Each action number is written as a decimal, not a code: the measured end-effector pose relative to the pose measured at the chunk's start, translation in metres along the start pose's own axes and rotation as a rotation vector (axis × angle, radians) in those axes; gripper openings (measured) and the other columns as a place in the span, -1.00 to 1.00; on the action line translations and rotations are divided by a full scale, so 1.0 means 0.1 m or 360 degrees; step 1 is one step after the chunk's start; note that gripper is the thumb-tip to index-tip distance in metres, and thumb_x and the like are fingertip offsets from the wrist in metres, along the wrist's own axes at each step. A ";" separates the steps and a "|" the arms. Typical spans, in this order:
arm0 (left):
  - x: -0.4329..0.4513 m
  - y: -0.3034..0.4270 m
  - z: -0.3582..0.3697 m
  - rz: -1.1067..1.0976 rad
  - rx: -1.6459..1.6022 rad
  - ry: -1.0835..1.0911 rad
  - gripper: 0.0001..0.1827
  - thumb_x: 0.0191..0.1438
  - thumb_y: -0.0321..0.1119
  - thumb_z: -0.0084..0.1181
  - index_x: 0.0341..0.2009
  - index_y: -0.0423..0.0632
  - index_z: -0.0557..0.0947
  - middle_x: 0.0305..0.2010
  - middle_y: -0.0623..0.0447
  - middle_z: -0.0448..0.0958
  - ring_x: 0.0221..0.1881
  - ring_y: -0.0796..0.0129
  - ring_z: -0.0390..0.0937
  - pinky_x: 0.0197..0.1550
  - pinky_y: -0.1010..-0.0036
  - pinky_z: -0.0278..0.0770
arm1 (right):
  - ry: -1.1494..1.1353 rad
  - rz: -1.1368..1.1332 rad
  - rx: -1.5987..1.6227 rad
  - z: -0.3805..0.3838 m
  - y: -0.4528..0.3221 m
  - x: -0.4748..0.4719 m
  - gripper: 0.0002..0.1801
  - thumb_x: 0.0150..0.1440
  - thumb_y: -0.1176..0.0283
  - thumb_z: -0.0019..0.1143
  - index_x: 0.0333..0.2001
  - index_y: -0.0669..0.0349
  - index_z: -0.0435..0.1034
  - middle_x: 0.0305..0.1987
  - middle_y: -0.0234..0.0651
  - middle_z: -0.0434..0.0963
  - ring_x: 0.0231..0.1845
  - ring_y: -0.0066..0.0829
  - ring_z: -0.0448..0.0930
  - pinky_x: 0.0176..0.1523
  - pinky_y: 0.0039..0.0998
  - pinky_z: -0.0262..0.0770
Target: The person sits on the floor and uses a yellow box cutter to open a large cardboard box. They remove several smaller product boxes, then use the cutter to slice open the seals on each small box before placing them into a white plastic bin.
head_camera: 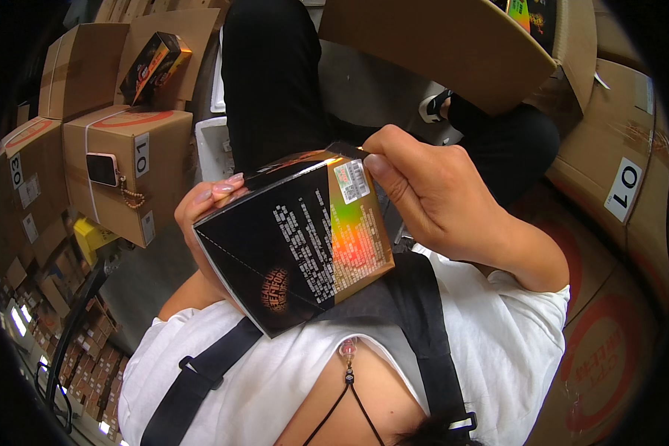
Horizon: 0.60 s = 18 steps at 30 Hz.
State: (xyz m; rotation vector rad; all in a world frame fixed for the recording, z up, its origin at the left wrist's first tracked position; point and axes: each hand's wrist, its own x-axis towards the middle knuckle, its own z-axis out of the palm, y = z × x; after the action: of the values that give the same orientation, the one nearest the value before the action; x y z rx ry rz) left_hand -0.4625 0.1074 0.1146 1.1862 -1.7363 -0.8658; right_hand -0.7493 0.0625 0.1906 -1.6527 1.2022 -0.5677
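In front of my chest is a black printed carton (267, 245) with a gold, rainbow-shining side panel. A sticker (352, 182) with a barcode sits near its upper right corner, and a dotted line crosses the black face. My left hand (209, 203) holds the carton by its left side, its fingertips over the upper edge. At the upper right corner, my right hand (432, 184) pinches a small dark strip (345, 149) between thumb and forefinger. Whether that strip is part of the carton or a separate piece, I cannot tell.
An open cardboard box (446, 50) with similar cartons stands ahead on the right. At left, a phone (102, 169) with a bead strap is against a cardboard box (167, 134), and another black carton (155, 68) rests above. A white foam container (212, 142) sits beside my leg.
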 end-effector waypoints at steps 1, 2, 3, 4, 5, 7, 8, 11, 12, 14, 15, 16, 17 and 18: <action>0.00 0.00 0.00 0.0006 0.0015 -0.0001 -0.26 -0.18 -0.57 0.40 0.04 -0.22 0.22 -0.03 -0.09 0.33 -0.01 0.27 0.50 0.12 0.38 0.51 | -0.0002 -0.0036 -0.0004 0.00 0.02 0.00 -0.86 0.29 0.39 -0.06 -0.25 0.25 0.30 -0.53 -0.06 0.52 -0.50 0.00 0.55 -0.45 -0.17 0.44; 0.00 0.00 0.00 0.0010 0.0032 0.0000 -0.26 -0.19 -0.56 0.41 0.04 -0.22 0.22 -0.03 -0.09 0.33 -0.01 0.27 0.50 0.11 0.39 0.51 | -0.0005 -0.0072 -0.0009 0.00 0.03 0.00 -0.86 0.28 0.39 -0.05 -0.25 0.25 0.30 -0.53 -0.07 0.52 -0.50 -0.01 0.55 -0.45 -0.18 0.44; 0.00 0.00 0.00 0.0021 0.0047 -0.0002 -0.26 -0.20 -0.56 0.41 0.04 -0.23 0.22 -0.03 -0.09 0.33 -0.01 0.27 0.50 0.11 0.39 0.51 | -0.0014 -0.0089 -0.0014 0.00 0.04 0.01 -0.87 0.28 0.40 -0.05 -0.25 0.24 0.30 -0.53 -0.08 0.52 -0.50 -0.02 0.55 -0.46 -0.19 0.44; 0.00 -0.01 0.00 0.0030 0.0063 0.0001 -0.25 -0.20 -0.56 0.42 0.04 -0.23 0.23 -0.03 -0.09 0.32 -0.01 0.27 0.50 0.11 0.40 0.51 | -0.0024 -0.0106 -0.0020 0.00 0.05 0.02 -0.87 0.27 0.40 -0.04 -0.26 0.24 0.30 -0.53 -0.09 0.52 -0.51 -0.03 0.56 -0.47 -0.20 0.43; 0.00 -0.01 -0.01 0.0038 0.0074 -0.0001 -0.25 -0.21 -0.55 0.43 0.03 -0.24 0.23 -0.03 -0.09 0.32 -0.02 0.27 0.50 0.11 0.40 0.50 | -0.0034 -0.0124 -0.0025 -0.01 0.06 0.02 -0.88 0.26 0.41 -0.03 -0.26 0.23 0.30 -0.53 -0.10 0.52 -0.51 -0.04 0.56 -0.47 -0.20 0.43; -0.01 -0.01 -0.01 0.0047 0.0104 0.0000 -0.24 -0.22 -0.55 0.44 0.03 -0.25 0.23 -0.03 -0.09 0.32 -0.02 0.27 0.50 0.10 0.41 0.50 | -0.0044 -0.0189 -0.0065 -0.01 0.08 0.03 -0.88 0.25 0.41 -0.01 -0.26 0.22 0.29 -0.54 -0.12 0.51 -0.52 -0.07 0.56 -0.49 -0.22 0.42; -0.01 -0.01 -0.02 0.0053 0.0116 -0.0001 -0.24 -0.23 -0.54 0.44 0.03 -0.26 0.23 -0.03 -0.09 0.32 -0.02 0.27 0.50 0.10 0.41 0.50 | -0.0048 -0.0221 -0.0086 -0.01 0.09 0.03 -0.88 0.24 0.42 0.00 -0.27 0.22 0.29 -0.54 -0.13 0.51 -0.53 -0.08 0.56 -0.49 -0.23 0.42; -0.02 0.01 -0.02 0.0072 0.0159 -0.0012 -0.22 -0.24 -0.53 0.46 0.03 -0.27 0.24 -0.03 -0.09 0.32 -0.02 0.27 0.50 0.10 0.43 0.49 | -0.0056 -0.0308 -0.0121 -0.03 0.11 0.04 -0.87 0.22 0.42 0.03 -0.27 0.22 0.29 -0.54 -0.16 0.51 -0.54 -0.11 0.55 -0.51 -0.25 0.41; -0.02 -0.01 -0.03 0.0072 0.0158 -0.0005 -0.28 -0.20 -0.52 0.41 0.01 -0.25 0.25 -0.05 -0.08 0.33 -0.03 0.28 0.50 0.10 0.43 0.49 | -0.0062 -0.0305 -0.0119 -0.03 0.12 0.04 -0.87 0.23 0.41 0.02 -0.27 0.22 0.29 -0.54 -0.17 0.51 -0.54 -0.11 0.55 -0.51 -0.25 0.41; -0.01 0.01 -0.02 0.0046 0.0161 0.0013 -0.40 -0.12 -0.50 0.33 -0.02 -0.21 0.27 -0.08 -0.05 0.34 -0.05 0.31 0.50 0.09 0.43 0.50 | -0.0073 -0.0299 -0.0115 -0.03 0.13 0.04 -0.86 0.25 0.38 0.00 -0.28 0.22 0.30 -0.55 -0.18 0.50 -0.55 -0.12 0.54 -0.51 -0.26 0.41; 0.00 0.02 -0.02 0.0029 0.0169 0.0029 -0.45 -0.08 -0.49 0.29 -0.04 -0.19 0.28 -0.09 -0.04 0.35 -0.06 0.32 0.49 0.09 0.43 0.50 | -0.0075 -0.0251 -0.0104 -0.03 0.11 0.05 -0.84 0.26 0.36 -0.01 -0.29 0.22 0.31 -0.56 -0.18 0.50 -0.56 -0.12 0.54 -0.51 -0.26 0.41; 0.00 0.03 -0.02 0.0012 0.0178 0.0042 -0.51 -0.04 -0.48 0.24 -0.06 -0.17 0.29 -0.10 -0.02 0.36 -0.07 0.33 0.49 0.09 0.43 0.51 | -0.0078 -0.0204 -0.0093 -0.04 0.08 0.06 -0.82 0.28 0.34 -0.03 -0.30 0.22 0.32 -0.57 -0.18 0.49 -0.56 -0.12 0.54 -0.51 -0.26 0.41; 0.00 0.04 -0.03 -0.0012 0.0183 0.0054 -0.57 0.00 -0.47 0.20 -0.07 -0.15 0.30 -0.12 -0.01 0.37 -0.08 0.35 0.49 0.09 0.43 0.51 | -0.0081 -0.0157 -0.0083 -0.05 0.06 0.07 -0.80 0.30 0.32 -0.05 -0.31 0.22 0.33 -0.58 -0.18 0.49 -0.57 -0.12 0.54 -0.51 -0.27 0.41; 0.02 0.04 -0.03 -0.0029 0.0190 0.0067 -0.62 0.04 -0.46 0.16 -0.09 -0.12 0.31 -0.13 0.00 0.38 -0.09 0.36 0.49 0.09 0.43 0.51 | -0.0064 -0.0137 -0.0080 -0.04 0.05 0.06 -0.79 0.32 0.33 -0.07 -0.29 0.24 0.34 -0.59 -0.18 0.46 -0.59 -0.16 0.52 -0.51 -0.32 0.39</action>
State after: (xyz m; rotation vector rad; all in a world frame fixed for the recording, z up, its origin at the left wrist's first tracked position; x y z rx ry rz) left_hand -0.4617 0.1068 0.1202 1.2910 -1.7657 -0.7509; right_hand -0.7522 0.0548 0.1866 -1.7570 1.1284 -0.5588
